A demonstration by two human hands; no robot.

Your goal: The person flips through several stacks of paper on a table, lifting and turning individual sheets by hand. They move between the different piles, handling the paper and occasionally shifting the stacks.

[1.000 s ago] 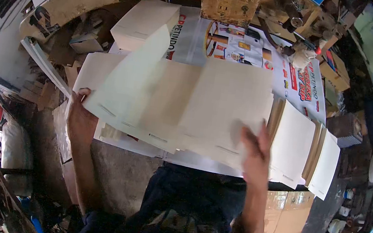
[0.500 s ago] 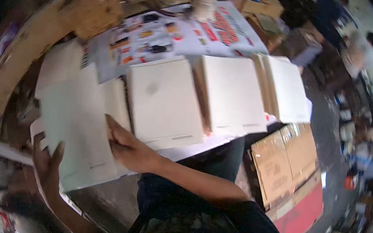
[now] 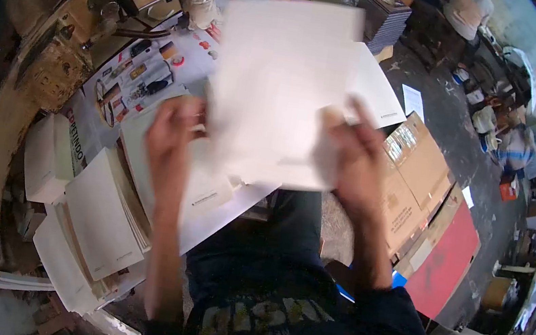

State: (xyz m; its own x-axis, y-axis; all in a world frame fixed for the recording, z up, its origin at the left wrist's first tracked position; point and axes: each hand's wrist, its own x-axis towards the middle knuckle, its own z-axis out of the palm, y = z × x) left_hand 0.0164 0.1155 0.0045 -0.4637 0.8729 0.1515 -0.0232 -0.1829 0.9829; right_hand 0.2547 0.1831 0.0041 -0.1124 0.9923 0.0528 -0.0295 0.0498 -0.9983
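A white stack of paper sheets (image 3: 280, 80) is raised in front of me over the table, blurred by motion. My right hand (image 3: 354, 162) grips its lower right edge, thumb on the front face and the other fingers partly hidden. At the left edge is my left hand (image 3: 176, 130), its smeared fingers curled toward the paper; I cannot tell if they grip it. Below and behind the raised sheets lies another pile of paper (image 3: 210, 190) with a small printed line near its bottom edge. To the right, a further white pile (image 3: 378, 90) shows partly.
More paper piles (image 3: 103, 220) lean together at the left, beside a small thick block of sheets (image 3: 46, 160). A printed banner (image 3: 136, 80) covers the table under a worn metal machine (image 3: 56, 69). Flattened cardboard (image 3: 417, 181) and a red board (image 3: 443, 261) lie at the right.
My view has swung to the right. Both hands have come up from the paper pile at the left, and a stack of sheets is now lifted in my right hand.
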